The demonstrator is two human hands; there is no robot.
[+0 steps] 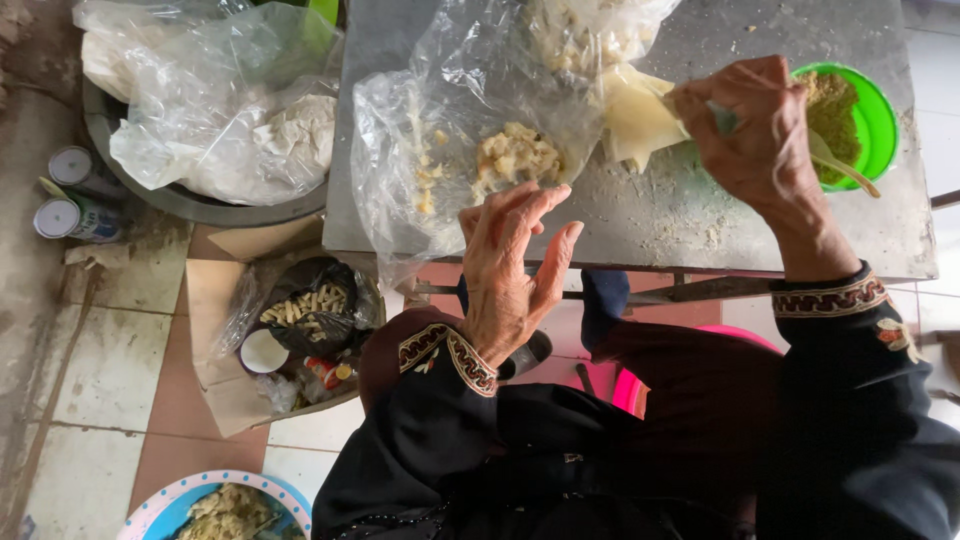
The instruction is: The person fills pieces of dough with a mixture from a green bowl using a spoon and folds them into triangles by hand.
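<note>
Right hand [760, 130] clamps a spoon [835, 160] beside the green bowl [878, 120]; left hand [515, 265] open, empty, near the bowl-side plastic bag [450, 110].

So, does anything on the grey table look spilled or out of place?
Yes. Pale crumbs lie scattered on the bare table near its front edge, below the right hand. More bits cling inside the clear plastic bag, apart from the main heap. Nothing looks damaged.
</note>
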